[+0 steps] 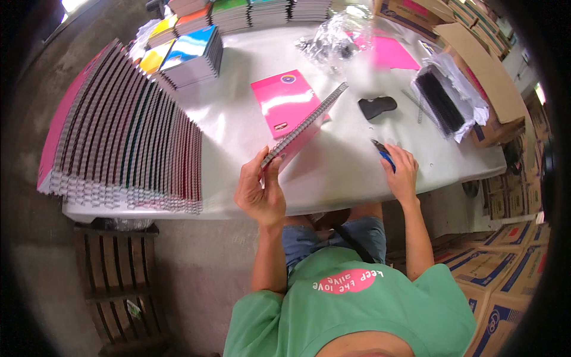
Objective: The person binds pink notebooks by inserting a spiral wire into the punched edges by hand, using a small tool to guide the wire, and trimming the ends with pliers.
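My left hand [260,191] grips the near corner of a pink spiral-bound notebook [304,127] and holds it on edge above the white table [238,137], its wire spine facing up. My right hand [400,171] rests on the table near the front edge and is closed on pliers with blue handles [383,154]. A second pink notebook [284,101] lies flat just beyond the raised one. A small black object [377,106] sits between the two hands, farther back.
A long fanned row of spiral notebooks [128,140] fills the table's left side. Stacks of coloured notebooks [191,52] stand at the back. A bag of black wire spirals [445,101] lies at right, beside open cartons [485,74]. Boxes [505,279] stand on the floor at right, a wooden crate [119,279] at left.
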`<state>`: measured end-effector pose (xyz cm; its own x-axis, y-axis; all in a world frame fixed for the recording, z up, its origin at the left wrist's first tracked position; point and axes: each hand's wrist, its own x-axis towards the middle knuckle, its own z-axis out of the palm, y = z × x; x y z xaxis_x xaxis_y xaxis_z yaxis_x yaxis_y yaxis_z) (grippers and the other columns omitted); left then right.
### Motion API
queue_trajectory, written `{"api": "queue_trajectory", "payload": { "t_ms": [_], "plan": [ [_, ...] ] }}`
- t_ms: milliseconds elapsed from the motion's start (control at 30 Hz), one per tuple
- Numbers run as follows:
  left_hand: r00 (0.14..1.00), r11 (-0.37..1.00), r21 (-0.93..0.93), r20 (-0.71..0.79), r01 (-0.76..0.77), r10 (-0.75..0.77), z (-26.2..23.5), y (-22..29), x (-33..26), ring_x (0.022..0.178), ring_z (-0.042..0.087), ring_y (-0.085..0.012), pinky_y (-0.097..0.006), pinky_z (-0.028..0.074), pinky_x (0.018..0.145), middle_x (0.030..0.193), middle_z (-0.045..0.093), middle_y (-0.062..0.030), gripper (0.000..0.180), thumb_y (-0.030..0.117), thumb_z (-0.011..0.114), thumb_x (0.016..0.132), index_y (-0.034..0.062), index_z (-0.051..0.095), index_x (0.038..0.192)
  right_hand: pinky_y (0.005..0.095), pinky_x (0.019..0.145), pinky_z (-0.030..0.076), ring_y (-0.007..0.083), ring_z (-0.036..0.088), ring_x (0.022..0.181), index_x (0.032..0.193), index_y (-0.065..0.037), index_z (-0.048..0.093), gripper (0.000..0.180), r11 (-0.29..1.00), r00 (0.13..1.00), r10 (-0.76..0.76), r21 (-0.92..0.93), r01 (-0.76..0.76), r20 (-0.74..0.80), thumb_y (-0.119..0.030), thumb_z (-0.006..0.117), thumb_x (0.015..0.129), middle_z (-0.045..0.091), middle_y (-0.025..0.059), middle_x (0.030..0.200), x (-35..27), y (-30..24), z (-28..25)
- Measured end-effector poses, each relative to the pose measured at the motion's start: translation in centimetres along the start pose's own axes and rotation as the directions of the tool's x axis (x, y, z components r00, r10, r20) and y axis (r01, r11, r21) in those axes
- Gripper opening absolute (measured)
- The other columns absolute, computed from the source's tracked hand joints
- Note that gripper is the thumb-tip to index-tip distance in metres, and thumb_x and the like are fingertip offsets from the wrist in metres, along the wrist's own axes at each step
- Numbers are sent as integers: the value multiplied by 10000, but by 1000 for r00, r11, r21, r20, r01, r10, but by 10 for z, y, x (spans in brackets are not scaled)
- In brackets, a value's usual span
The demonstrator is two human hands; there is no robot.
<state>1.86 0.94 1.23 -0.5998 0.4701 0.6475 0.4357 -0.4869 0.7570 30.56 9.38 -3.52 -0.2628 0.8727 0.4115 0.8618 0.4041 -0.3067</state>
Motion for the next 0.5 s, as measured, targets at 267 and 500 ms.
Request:
{"api": "queue_trajectory", "payload": {
  "t_ms": [267,500],
  "plan": [
    [987,951,269,5,-155,160,0,19,1,737,613,-116,-241,487,671,806,657,-61,342,-36,700,747,58,668,1074,373,836,380,245,510,914,1176,-184,612,402,862,940,-322,376,339,-108,-202,676,779,526,70,1027,8,-162,-80],
    [978,946,249,20,-206,208,5,28,3,697,572,-159,-271,461,615,831,665,-53,390,-80,705,677,67,680,1037,400,870,321,234,481,976,1169,-197,614,385,858,914,-375,314,406,-157,-245,670,791,500,68,1080,17,-179,-75]
  ]
}}
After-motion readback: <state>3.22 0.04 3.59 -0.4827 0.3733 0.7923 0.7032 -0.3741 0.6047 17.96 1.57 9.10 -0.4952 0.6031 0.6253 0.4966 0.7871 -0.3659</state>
